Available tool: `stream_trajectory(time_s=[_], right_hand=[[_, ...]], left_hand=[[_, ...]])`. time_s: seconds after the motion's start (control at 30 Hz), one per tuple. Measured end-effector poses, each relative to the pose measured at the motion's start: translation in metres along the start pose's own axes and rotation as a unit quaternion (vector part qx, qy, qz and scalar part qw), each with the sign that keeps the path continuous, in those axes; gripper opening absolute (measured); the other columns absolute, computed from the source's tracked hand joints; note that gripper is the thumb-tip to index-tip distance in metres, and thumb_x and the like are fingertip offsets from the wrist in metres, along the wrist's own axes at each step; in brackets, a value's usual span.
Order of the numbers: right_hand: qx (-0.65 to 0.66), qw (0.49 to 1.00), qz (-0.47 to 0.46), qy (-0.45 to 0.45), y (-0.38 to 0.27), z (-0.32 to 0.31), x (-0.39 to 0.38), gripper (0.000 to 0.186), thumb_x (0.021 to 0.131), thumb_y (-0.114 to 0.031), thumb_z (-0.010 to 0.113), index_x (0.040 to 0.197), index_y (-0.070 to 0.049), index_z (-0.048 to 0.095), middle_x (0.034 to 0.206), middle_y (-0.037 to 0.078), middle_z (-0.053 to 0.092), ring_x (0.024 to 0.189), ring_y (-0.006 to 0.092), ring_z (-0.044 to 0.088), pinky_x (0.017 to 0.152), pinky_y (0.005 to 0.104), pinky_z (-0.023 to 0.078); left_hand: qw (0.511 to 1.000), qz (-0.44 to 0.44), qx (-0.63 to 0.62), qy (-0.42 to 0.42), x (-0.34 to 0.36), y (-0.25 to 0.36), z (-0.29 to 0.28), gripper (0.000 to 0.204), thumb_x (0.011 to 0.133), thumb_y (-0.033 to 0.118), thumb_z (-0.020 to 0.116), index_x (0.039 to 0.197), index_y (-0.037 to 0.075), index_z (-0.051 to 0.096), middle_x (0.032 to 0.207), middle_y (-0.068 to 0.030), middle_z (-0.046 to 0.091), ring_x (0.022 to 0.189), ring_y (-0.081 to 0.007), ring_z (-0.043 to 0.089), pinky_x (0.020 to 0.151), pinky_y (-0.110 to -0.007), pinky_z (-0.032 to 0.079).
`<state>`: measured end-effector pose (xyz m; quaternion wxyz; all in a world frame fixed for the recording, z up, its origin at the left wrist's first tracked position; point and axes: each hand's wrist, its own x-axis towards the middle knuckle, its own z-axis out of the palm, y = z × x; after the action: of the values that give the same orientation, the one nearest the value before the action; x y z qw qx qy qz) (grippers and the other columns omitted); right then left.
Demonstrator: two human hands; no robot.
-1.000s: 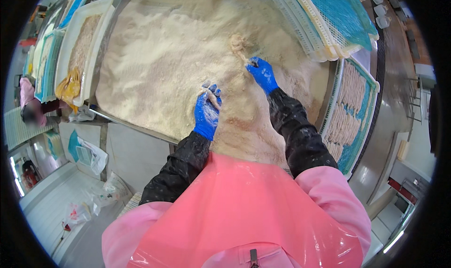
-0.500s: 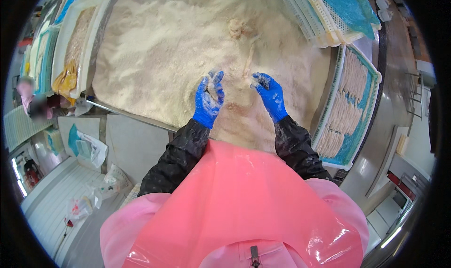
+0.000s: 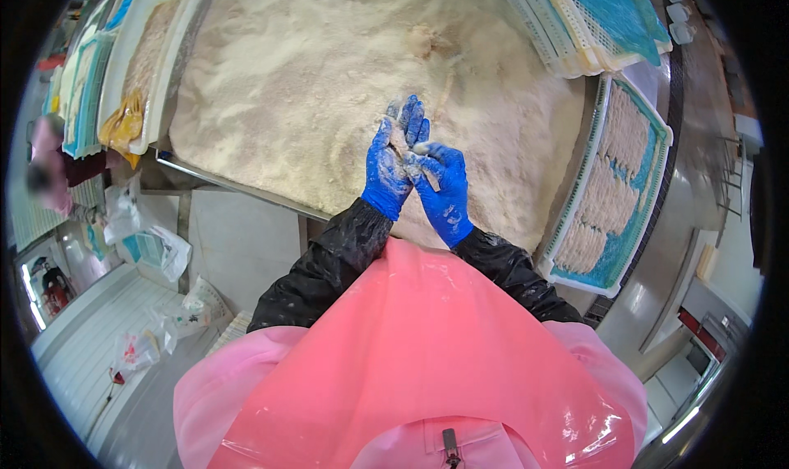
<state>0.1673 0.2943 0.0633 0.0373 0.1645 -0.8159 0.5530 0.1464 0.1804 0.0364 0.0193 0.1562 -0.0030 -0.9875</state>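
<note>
My left hand [image 3: 388, 173], in a blue glove dusted with white powder, is turned palm up, fingers extended, with a thin powder-coated strip [image 3: 398, 139] lying along it. My right hand [image 3: 446, 191], gloved the same way, meets it from the right, its fingertips closed on the strip's lower end. What the strip is made of cannot be told. Both hands are above a wide bed of pale powder [image 3: 263, 99]. Beyond them a clumpy coated lump [image 3: 424, 39] lies half buried in the powder.
At right, a basket [image 3: 612, 287] lined with blue mesh holds rows of coated strips [image 3: 623, 132]. Stacked baskets [image 3: 567, 25] stand at the upper right. On the left are a white tub [image 3: 185, 25] and an orange-yellow bag [image 3: 123, 128]. Another person [image 3: 51, 161] is at far left.
Both hands have come together over the powder, my right moving left and my left shifting slightly right. My right fingertips now close on the strip along my left palm.
</note>
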Motion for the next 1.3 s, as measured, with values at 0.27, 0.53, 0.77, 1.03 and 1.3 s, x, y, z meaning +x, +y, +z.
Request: stream_trajectory(time_s=[0.27, 0.53, 0.77, 1.03, 1.3], right_hand=[[-0.018, 0.999, 0.030, -0.020, -0.008, -0.028, -0.001, 0.030, 0.075, -0.003, 0.074, 0.105, -0.004, 0.066, 0.093, 0.009, 0.057, 0.077, 0.0201, 0.058, 0.069, 0.0274, 0.047], [0.022, 0.999, 0.022, 0.026, -0.019, -0.044, 0.002, 0.030, 0.075, 0.003, 0.069, 0.104, -0.004, 0.064, 0.088, 0.010, 0.059, 0.074, 0.0223, 0.059, 0.067, 0.0282, 0.048], [-0.127, 0.988, -0.063, -0.054, -0.013, -0.060, -0.010, 0.041, 0.069, -0.001, 0.062, 0.110, -0.009, 0.065, 0.101, 0.012, 0.059, 0.088, 0.0318, 0.057, 0.077, 0.0391, 0.047], [0.158, 0.987, 0.000, 0.020, 0.007, -0.079, -0.028, 0.027, 0.085, -0.006, 0.057, 0.110, -0.005, 0.066, 0.119, 0.014, 0.055, 0.118, 0.0279, 0.049, 0.098, 0.0417, 0.041], [0.237, 0.972, 0.003, 0.009, -0.005, -0.038, 0.022, 0.058, 0.099, -0.035, 0.036, 0.144, 0.001, 0.027, 0.150, 0.017, 0.028, 0.140, 0.0269, 0.023, 0.115, 0.0380, 0.013]], left_hand=[[0.996, -0.049, -0.071, -0.014, -0.007, -0.014, 0.011, 0.047, 0.099, 0.023, 0.038, 0.145, 0.012, 0.030, 0.148, -0.0125, 0.034, 0.134, -0.0260, 0.037, 0.110, -0.040, 0.032], [0.999, -0.024, 0.006, -0.044, -0.013, -0.029, 0.028, 0.048, 0.100, 0.025, 0.035, 0.146, 0.013, 0.026, 0.149, -0.0136, 0.031, 0.135, -0.0271, 0.034, 0.111, -0.041, 0.030], [0.999, -0.019, 0.033, -0.032, -0.016, -0.043, 0.031, 0.047, 0.101, 0.026, 0.034, 0.146, 0.013, 0.027, 0.148, -0.0142, 0.032, 0.135, -0.0271, 0.034, 0.111, -0.040, 0.030], [0.985, -0.092, -0.137, -0.043, -0.016, -0.053, 0.038, 0.046, 0.100, 0.019, 0.035, 0.144, 0.008, 0.030, 0.149, -0.0120, 0.033, 0.137, -0.0252, 0.031, 0.113, -0.040, 0.027], [0.987, -0.083, 0.040, -0.132, -0.024, -0.071, 0.028, 0.049, 0.101, 0.022, 0.038, 0.147, 0.013, 0.026, 0.151, -0.0109, 0.028, 0.134, -0.0225, 0.034, 0.109, -0.037, 0.031]])
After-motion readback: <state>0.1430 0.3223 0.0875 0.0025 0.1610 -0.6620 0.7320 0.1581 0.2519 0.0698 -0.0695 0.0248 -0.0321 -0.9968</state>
